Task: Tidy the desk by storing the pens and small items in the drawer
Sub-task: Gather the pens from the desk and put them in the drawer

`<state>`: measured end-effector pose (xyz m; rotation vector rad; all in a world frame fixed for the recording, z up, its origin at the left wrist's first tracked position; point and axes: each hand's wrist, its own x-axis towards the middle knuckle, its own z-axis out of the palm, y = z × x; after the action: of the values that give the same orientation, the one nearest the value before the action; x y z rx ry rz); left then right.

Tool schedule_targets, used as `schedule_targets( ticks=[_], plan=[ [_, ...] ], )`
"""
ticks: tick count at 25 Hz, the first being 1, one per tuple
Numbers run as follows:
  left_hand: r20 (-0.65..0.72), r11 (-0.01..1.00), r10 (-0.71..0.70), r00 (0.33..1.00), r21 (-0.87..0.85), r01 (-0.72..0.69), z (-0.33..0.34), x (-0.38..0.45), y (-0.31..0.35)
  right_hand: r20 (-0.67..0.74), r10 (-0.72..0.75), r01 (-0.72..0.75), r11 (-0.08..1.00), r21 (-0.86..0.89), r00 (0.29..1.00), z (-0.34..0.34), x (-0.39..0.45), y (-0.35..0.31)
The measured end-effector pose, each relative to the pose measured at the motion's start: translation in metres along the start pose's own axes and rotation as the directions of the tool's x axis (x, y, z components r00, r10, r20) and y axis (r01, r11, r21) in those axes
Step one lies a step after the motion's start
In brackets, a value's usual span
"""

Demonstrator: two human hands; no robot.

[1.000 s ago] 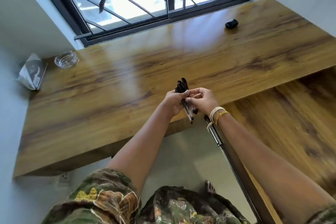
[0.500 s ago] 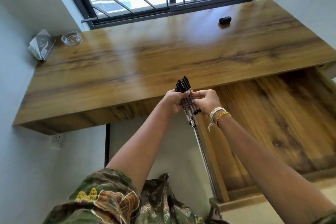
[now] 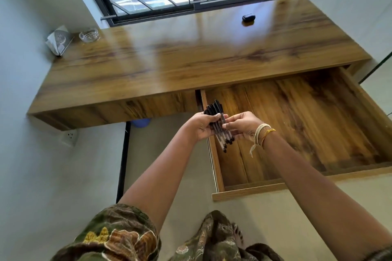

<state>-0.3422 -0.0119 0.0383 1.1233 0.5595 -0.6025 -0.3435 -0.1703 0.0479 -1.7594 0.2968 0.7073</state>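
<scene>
A bundle of several black-capped clear pens (image 3: 220,131) is held upright-tilted between both hands, over the left edge of the pulled-out wooden drawer (image 3: 314,125). My left hand (image 3: 201,126) grips the bundle from the left. My right hand (image 3: 244,126) pinches the pens from the right with thumb and fingers. The drawer's inside shows bare wood. A small black case (image 3: 248,17) lies on the desk top (image 3: 169,65) at the back right, near the window.
A glass ashtray (image 3: 89,35) and a folded paper packet (image 3: 58,40) sit at the desk's back left corner. Walls close in left and right. A wall socket (image 3: 70,136) is under the desk at left. A blue object (image 3: 141,122) peeks out below the desk.
The view has pulled back, so more of the open drawer shows. Both hands with the pen bundle now sit over the drawer's left edge instead of over the desk front.
</scene>
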Motion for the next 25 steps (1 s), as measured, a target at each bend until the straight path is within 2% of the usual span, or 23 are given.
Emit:
schedule_targets(
  ticks=[6, 9, 12, 14, 15, 17, 20, 23, 25],
  plan=[
    [0.027, 0.995, 0.006, 1.0, -0.098, -0.003, 0.006, -0.001, -0.007, 0.016, 0.012, -0.01, 0.998, -0.067, 1.0, -0.004, -0.008, 0.002],
    [0.033, 0.994, 0.008, 0.999, -0.109, -0.005, -0.001, 0.001, -0.01, 0.046, 0.029, -0.027, 0.999, -0.042, 0.999, 0.002, -0.008, 0.006],
    [0.046, 0.987, 0.082, 0.996, -0.141, -0.074, -0.003, 0.005, -0.01, -0.013, 0.002, -0.001, 0.996, 0.09, 1.0, 0.01, -0.005, 0.013],
    [0.035, 0.967, 0.178, 0.983, -0.19, -0.168, -0.004, 0.01, -0.006, -0.036, 0.063, -0.053, 0.969, 0.242, 0.997, 0.014, -0.002, 0.019],
    [0.02, 0.957, 0.22, 0.975, -0.2, -0.211, -0.005, 0.013, -0.004, -0.003, 0.136, -0.128, 0.944, 0.304, 0.991, 0.013, 0.0, 0.02],
    [0.003, 0.942, 0.28, 0.96, -0.194, -0.274, -0.004, 0.018, 0.002, 0.184, 0.283, -0.336, 0.837, 0.431, 0.941, 0.007, 0.005, 0.021],
    [-0.024, 0.926, 0.331, 0.943, -0.182, -0.33, 0.0, 0.026, 0.004, 0.459, 0.28, -0.529, 0.583, 0.617, 0.843, -0.002, 0.015, 0.022],
    [-0.055, 0.918, 0.342, 0.938, -0.194, -0.346, 0.017, 0.032, -0.002, 0.506, 0.294, -0.585, 0.422, 0.692, 0.811, -0.013, 0.024, 0.017],
    [-0.082, 0.916, 0.34, 0.937, -0.198, -0.35, 0.032, 0.037, -0.009, 0.463, 0.332, -0.568, 0.403, 0.718, 0.822, -0.026, 0.033, 0.013]
  ],
)
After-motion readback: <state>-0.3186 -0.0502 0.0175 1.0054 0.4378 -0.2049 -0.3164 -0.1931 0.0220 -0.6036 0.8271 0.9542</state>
